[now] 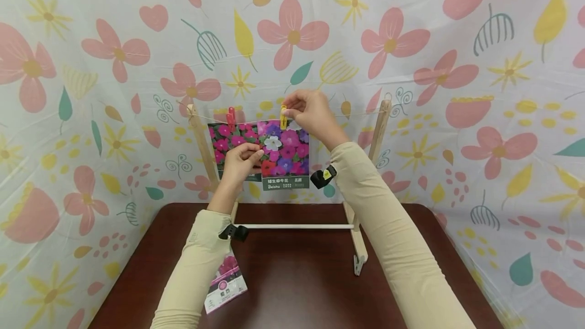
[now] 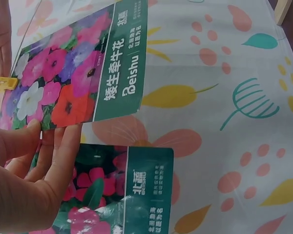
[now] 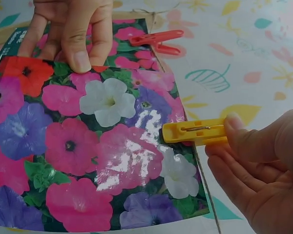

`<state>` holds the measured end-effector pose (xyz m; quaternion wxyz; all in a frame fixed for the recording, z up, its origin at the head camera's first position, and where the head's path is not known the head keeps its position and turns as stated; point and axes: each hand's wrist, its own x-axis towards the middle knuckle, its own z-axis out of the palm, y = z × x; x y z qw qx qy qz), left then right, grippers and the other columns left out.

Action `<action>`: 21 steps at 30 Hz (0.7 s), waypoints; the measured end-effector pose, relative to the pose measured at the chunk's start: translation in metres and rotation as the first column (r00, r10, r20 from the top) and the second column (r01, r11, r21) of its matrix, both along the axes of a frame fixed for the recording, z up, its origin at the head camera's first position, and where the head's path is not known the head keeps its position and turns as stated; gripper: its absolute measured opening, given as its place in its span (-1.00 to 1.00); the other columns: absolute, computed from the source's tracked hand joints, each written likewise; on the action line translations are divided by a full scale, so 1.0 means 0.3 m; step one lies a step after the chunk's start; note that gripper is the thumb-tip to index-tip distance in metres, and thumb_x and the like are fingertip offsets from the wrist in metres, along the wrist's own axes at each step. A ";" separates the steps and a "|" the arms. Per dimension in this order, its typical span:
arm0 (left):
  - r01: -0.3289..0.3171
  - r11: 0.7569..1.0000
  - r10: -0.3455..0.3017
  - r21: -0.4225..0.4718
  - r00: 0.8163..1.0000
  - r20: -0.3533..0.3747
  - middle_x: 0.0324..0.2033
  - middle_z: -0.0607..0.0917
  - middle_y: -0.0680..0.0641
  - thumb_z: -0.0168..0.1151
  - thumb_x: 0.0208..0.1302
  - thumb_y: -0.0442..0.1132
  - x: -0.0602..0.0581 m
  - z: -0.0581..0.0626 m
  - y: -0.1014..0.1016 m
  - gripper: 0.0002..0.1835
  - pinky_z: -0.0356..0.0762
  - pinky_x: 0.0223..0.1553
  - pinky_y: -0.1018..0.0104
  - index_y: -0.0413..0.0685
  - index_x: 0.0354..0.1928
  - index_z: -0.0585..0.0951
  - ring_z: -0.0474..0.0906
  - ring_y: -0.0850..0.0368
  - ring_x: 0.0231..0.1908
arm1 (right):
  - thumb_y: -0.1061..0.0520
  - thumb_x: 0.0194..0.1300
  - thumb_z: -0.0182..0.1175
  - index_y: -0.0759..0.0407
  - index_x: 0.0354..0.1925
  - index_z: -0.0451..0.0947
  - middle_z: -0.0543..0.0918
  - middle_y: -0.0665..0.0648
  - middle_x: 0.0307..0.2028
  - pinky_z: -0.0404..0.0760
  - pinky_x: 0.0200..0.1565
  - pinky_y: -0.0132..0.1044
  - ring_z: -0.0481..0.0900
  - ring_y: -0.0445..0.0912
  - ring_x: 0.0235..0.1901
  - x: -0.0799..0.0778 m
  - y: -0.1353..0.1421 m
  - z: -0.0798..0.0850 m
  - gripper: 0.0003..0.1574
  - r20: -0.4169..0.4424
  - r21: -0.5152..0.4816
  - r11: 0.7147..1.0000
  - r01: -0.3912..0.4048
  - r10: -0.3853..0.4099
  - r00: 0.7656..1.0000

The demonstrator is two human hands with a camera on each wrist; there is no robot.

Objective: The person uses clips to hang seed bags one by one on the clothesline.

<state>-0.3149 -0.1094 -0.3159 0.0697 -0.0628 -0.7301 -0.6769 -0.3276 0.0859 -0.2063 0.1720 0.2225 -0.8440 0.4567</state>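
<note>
- Centre: stand (image 1: 382, 131) on the table (image 1: 292, 283), before the backdrop (image 1: 457, 116).
- Mid-frame, at the stand's string (image 1: 354, 114): right packet (image 1: 285, 154), overlapping left packet (image 1: 222, 137).
- Lower left: third packet (image 1: 227, 286) on the table, partly behind the left sleeve (image 1: 187, 273).

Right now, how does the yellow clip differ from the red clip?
The right hand pinches the yellow clip; no hand touches the red clip. The yellow clip is on the multicoloured packet, the red clip on the pink packet. Both clips sit at a packet's top edge.
</note>
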 end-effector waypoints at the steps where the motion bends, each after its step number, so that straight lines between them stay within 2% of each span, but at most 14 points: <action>1: -0.004 1.000 0.004 0.002 1.000 -0.003 -0.31 0.70 -0.10 0.21 0.33 -0.27 0.001 -0.001 0.002 -0.77 0.62 -0.15 -0.05 -0.27 -0.06 0.60 0.58 0.12 -0.41 | 0.25 0.25 0.28 0.28 -0.14 0.62 0.68 0.18 -0.25 0.60 -0.21 -0.28 0.65 -0.06 -0.26 0.002 -0.001 0.001 -0.81 0.008 0.009 1.000 0.000 0.000 1.000; 8: -0.045 0.999 0.045 -0.004 0.999 -0.024 -0.29 0.71 -0.15 0.25 0.30 -0.25 0.003 -0.026 0.010 -0.75 0.65 -0.19 0.09 -0.25 -0.06 0.63 0.60 0.06 -0.35 | 0.19 0.33 0.21 0.28 0.08 0.54 0.65 0.20 -0.09 0.59 -0.06 -0.23 0.62 -0.01 -0.08 0.014 -0.001 -0.007 -0.63 0.078 0.116 0.993 0.019 -0.029 0.997; 12: -0.085 0.994 0.078 -0.075 0.993 -0.083 -0.26 0.71 -0.22 0.27 0.29 -0.22 0.012 -0.039 0.011 -0.76 0.65 -0.20 0.13 -0.26 -0.11 0.64 0.64 -0.05 -0.30 | 0.17 0.37 0.17 0.30 0.16 0.50 0.63 0.23 0.00 0.57 0.02 -0.20 0.60 0.03 0.00 0.016 0.003 -0.021 -0.57 0.051 0.183 0.983 0.021 -0.031 0.998; 16: -0.131 0.976 0.105 -0.175 0.983 -0.150 -0.31 0.71 -0.24 0.29 0.28 -0.20 0.023 -0.045 0.008 -0.77 0.67 -0.28 0.21 -0.24 -0.16 0.65 0.67 -0.11 -0.31 | 0.18 0.37 0.17 0.33 0.16 0.49 0.61 0.26 0.03 0.55 0.05 -0.19 0.60 0.06 0.01 0.025 0.003 -0.026 -0.56 0.008 0.204 0.979 0.029 -0.031 0.999; 21: -0.162 0.953 0.120 -0.254 0.977 -0.174 -0.32 0.72 -0.23 0.27 0.30 -0.24 0.039 -0.051 0.003 -0.81 0.65 -0.35 0.30 -0.23 -0.16 0.64 0.68 -0.11 -0.34 | 0.19 0.37 0.16 0.34 0.18 0.47 0.59 0.27 0.02 0.54 0.06 -0.21 0.59 0.06 0.01 0.030 -0.001 -0.035 -0.54 -0.010 0.209 0.977 0.031 -0.030 1.000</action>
